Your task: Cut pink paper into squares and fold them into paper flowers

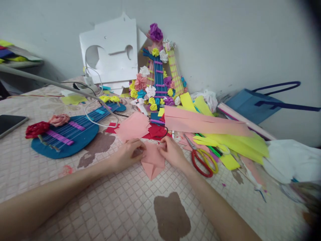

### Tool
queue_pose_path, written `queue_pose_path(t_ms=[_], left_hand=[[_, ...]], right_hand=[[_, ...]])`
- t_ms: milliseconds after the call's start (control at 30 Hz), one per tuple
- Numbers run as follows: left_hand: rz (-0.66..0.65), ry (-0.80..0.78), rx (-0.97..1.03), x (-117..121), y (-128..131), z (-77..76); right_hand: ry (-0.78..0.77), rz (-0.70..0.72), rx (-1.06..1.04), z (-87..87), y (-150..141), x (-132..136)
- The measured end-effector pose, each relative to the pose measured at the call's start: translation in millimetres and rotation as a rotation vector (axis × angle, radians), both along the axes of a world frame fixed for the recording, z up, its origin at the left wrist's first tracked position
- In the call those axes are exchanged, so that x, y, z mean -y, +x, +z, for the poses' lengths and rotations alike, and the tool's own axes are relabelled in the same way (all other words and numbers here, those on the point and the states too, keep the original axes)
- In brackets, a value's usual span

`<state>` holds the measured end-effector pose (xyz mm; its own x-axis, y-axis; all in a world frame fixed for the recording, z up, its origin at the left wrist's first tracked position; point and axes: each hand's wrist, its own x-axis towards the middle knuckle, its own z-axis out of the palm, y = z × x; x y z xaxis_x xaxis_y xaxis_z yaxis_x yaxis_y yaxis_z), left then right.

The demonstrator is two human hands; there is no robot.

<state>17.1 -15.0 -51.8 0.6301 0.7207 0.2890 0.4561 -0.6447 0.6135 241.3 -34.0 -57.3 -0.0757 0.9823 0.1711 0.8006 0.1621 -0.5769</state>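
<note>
Between both hands lies a small pink paper piece (151, 157), its near corners folded in to a point. My left hand (131, 151) has its thumb and fingertips pinched on the paper's left edge. At the right edge, the fingers of my right hand (173, 151) are closed on the same paper. A stack of pink paper squares (132, 125) sits just beyond my left hand, beside red paper pieces (155, 132). Scissors (202, 160) with one red and one yellow handle rest to the right of my right hand.
At left is a blue toy guitar (85, 132) with paper flowers; a white cable (100, 124) arches over it. Decorated guitars (159, 77) and a glue gun (140, 105) stand behind. Pink paper strip (200, 120), yellow paper (240, 144) and a blue bag (253, 105) lie right.
</note>
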Motion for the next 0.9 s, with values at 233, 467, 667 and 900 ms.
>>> queue_pose_path(t_ms=[233,467,667,900], left_hand=[[0.107,-0.144,0.162,-0.4,0.6,1.4],[-0.035,-0.566,0.415,5.7,3.5,1.8],[-0.156,-0.752,0.42,9.5,4.3,3.7],[-0.303,-0.898,0.309,11.4,3.3,10.9]], right_hand=[[-0.094,0.07,-0.165,6.0,7.7,0.4],[-0.319,-0.05,-1.055,12.4,2.8,32.9],[-0.312,-0.039,-1.216,10.1,-0.2,42.1],[-0.4,0.16,-1.039,27.5,1.3,42.3]])
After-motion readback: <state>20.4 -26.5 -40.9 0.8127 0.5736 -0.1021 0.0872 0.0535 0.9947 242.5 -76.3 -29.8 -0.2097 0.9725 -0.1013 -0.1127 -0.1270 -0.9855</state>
